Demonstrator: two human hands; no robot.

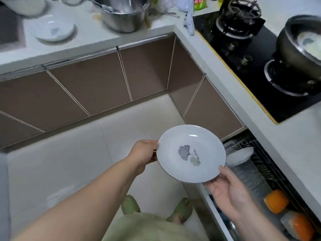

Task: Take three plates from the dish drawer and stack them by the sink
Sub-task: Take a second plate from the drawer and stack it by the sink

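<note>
Currently both hands are gripping one plate [191, 153] over the floor: left hand [145, 153] clamped on its left rim, right hand [227, 186] under its near-right edge. Stack plate [53, 29] by the sink [10, 28] is lying far up-left, so the left arm is nearer.

plate [191, 153]: glossy white ceramic | pot [121, 16]: shiny steel | counter [97, 44]: smooth, pale | hob [260, 66]: glossy black glass

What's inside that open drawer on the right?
The drawer holds a wire rack with white dishes standing in it and orange cups nearer the front. The held plate and right hand cover its left part.
</note>
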